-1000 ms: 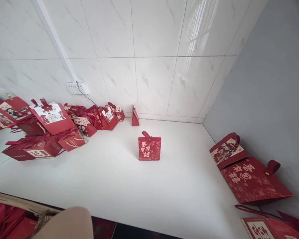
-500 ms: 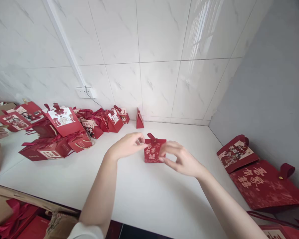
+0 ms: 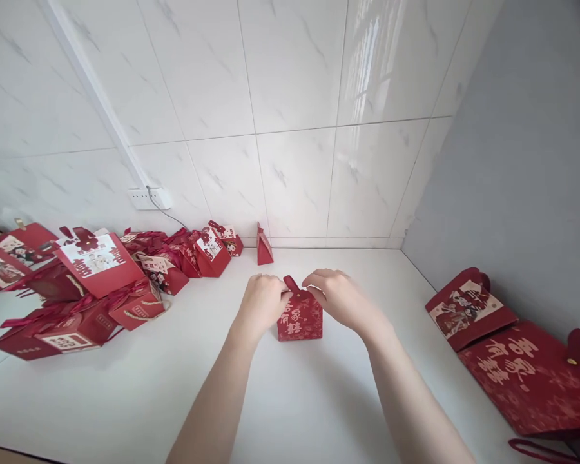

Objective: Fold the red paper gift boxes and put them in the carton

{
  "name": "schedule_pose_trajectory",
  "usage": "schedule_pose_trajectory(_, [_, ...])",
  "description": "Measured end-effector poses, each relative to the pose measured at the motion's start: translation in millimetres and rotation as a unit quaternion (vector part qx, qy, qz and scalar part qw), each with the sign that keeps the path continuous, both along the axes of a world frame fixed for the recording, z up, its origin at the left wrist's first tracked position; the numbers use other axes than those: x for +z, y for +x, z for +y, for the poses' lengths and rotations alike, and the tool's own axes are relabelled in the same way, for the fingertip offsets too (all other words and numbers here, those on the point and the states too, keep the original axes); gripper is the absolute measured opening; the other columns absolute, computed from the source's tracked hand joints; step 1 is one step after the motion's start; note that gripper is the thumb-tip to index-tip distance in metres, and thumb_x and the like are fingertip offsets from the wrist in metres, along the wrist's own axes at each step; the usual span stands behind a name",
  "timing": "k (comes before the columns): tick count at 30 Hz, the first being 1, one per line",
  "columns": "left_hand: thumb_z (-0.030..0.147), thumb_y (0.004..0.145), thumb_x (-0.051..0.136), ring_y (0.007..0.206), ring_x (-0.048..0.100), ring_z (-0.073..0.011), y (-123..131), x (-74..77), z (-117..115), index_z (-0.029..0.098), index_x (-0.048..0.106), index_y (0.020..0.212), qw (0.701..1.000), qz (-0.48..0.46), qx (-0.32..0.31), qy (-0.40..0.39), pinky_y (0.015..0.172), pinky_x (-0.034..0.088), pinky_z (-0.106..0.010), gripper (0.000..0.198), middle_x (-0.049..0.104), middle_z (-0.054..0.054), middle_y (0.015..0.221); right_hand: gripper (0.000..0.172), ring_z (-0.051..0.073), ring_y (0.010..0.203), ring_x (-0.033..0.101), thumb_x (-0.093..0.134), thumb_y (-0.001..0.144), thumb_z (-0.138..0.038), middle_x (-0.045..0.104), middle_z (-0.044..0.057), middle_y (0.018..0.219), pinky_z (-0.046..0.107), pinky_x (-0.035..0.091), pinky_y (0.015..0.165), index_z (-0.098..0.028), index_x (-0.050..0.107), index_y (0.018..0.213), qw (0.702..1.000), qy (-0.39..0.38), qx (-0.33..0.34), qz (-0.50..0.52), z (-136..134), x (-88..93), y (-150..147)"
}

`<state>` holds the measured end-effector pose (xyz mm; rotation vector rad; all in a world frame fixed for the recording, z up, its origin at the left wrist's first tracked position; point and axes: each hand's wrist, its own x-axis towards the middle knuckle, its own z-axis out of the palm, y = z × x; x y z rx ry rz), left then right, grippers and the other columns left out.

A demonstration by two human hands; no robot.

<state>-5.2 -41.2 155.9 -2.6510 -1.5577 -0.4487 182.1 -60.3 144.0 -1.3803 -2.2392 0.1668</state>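
Note:
A small red gift box [image 3: 302, 325] with pale printed characters stands upright on the white table [image 3: 290, 399]. From its top edge sticks up a dark red strap handle [image 3: 290, 282] with a small gold stud at its base. My left hand [image 3: 265, 296] has its fingers closed at the box's upper left, beside the strap. At the upper right edge, my right hand [image 3: 341, 296] is closed with curled fingers and thumb on the box top. The exact contact of the fingertips is partly hidden.
Many red gift boxes [image 3: 96, 264] are piled at the left. A narrow red box [image 3: 265, 245] stands by the tiled wall. At the right, against the grey wall, lie a picture-fronted box [image 3: 468, 306] and a large red box [image 3: 531, 374]. A socket strip [image 3: 149, 198] is on the wall.
Both hands have closed in on the box's top edge, where before they hovered at its sides with fingers apart. The view has shifted, and another person's hand at far left is gone.

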Motion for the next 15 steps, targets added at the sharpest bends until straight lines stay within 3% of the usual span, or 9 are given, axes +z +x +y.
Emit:
schedule_pose_trajectory(3, [0.021,0.087,0.048,0.062,0.054,-0.0178,4,0.0,0,0.018,0.065,0.062,1.0,0.009,-0.015,0.015,0.064,0.034,-0.031,0.031,0.064,-0.006,0.065,0.03,0.016,0.072,0.056,0.038,0.093,-0.009,0.061,0.005,0.077,0.027,0.036,0.072,-0.019,0.065,0.084,0.999,0.028,-0.013,-0.044,-1,-2.0,-4])
schedule_pose_trajectory(7, [0.021,0.088,0.048,0.07,0.058,-0.0189,6,-1.9,3,0.019,0.07,0.073,0.999,-0.024,-0.032,0.01,0.065,0.036,-0.03,0.027,0.067,-0.007,0.074,0.034,0.013,0.061,0.05,0.037,0.094,-0.009,0.057,0.004,0.068,0.026,0.034,0.067,-0.017,0.062,0.073,0.995,0.01,-0.017,-0.094,-2,-2.9,-6])
schedule_pose_trajectory(15, [0.027,0.084,0.053,0.065,0.059,-0.018,-1,-9.2,13,0.024,0.076,0.077,0.991,-0.086,-0.043,-0.092,0.063,0.037,-0.028,0.024,0.067,-0.004,0.068,0.033,0.012,0.059,0.05,0.039,0.094,-0.01,0.058,0.002,0.07,0.025,0.031,0.062,-0.019,0.065,0.077,0.997,-0.002,0.001,-0.08,5,-10.2,0])
